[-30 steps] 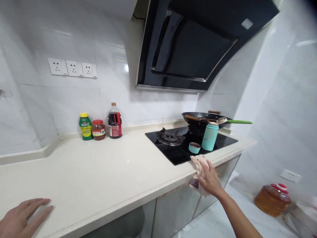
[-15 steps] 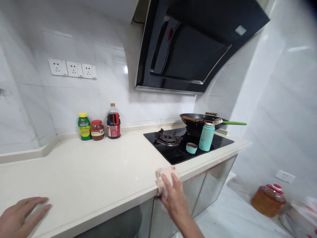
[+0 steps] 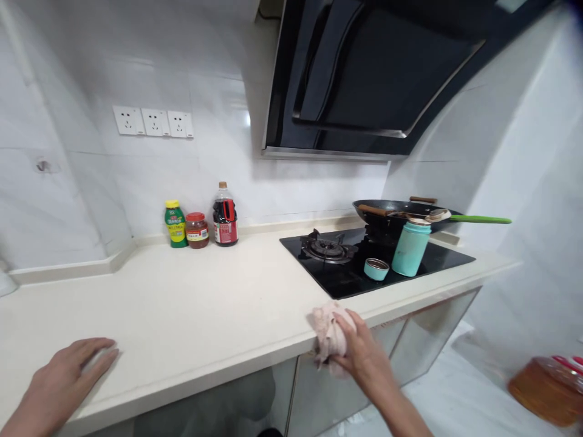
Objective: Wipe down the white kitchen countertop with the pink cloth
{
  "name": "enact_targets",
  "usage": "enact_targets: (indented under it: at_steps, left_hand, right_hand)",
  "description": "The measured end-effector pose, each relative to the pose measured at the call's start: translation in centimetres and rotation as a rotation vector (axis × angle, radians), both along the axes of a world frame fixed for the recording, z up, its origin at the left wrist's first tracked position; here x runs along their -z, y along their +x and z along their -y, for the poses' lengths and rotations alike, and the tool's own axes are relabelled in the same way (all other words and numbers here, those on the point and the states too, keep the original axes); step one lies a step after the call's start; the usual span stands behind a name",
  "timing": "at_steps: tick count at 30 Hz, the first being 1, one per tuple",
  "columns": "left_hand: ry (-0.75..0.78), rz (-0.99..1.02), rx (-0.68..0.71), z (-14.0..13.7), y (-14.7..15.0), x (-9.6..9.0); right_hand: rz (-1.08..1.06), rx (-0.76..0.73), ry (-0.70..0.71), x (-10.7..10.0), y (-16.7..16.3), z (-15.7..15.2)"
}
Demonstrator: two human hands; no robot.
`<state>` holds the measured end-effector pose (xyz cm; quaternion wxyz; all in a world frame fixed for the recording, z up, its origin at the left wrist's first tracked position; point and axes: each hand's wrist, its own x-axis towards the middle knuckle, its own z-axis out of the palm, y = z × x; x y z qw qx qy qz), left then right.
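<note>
A pale pink cloth (image 3: 328, 329) is gripped in my right hand (image 3: 362, 352), at the front edge of the cream countertop (image 3: 204, 309). The cloth lies over the edge, just in front of the black gas stove (image 3: 334, 279). My left hand (image 3: 73, 376) rests on the counter at the lower left, fingers stretched out and nothing in them. On the stove stand a turquoise flask (image 3: 411, 250) and its small turquoise cup lid (image 3: 376, 269), both beyond my right hand.
A wok (image 3: 392, 212) with a green-handled utensil (image 3: 480, 219) sits on the far burner. A soy sauce bottle (image 3: 225, 221), a red-lidded jar (image 3: 197, 232) and a green bottle (image 3: 175, 226) line the wall. Overhead slants a range hood (image 3: 364, 79). An oil jug (image 3: 546, 388) stands lower right.
The view has swung left, so things sit further right in it. My right hand still holds the cloth at the counter's edge; my left hand stays flat on the counter.
</note>
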<state>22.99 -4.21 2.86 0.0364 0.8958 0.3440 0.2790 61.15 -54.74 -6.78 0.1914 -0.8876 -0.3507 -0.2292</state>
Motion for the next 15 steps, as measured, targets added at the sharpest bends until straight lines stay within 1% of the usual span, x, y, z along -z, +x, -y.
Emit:
enact_targets:
  at_steps: [3,5,8,9,11,15]
  left_hand:
    - [-0.074,-0.071,0.041,0.9,-0.2,-0.5]
    - [-0.084,-0.068,0.049,1.2,-0.3,-0.6]
    - [-0.088,-0.062,0.061,1.7,-0.3,-0.5]
    - [-0.088,-0.061,0.062,1.9,-0.3,-0.5]
    - [-0.081,-0.072,0.063,2.3,-0.2,-0.6]
    - [-0.064,-0.112,0.047,3.1,-0.1,-0.8]
  right_hand:
    - [0.006,0.056,-0.011,-0.3,3.1,3.2]
    - [0.009,0.107,0.013,-0.5,4.7,4.8]
    - [0.013,0.253,0.010,-1.2,5.4,5.5]
    - [0.010,0.287,-0.017,-1.5,5.1,5.2]
    - [-0.007,0.305,-0.088,-2.3,3.7,4.1]
    - [-0.058,0.271,-0.169,-3.8,-1.5,0.0]
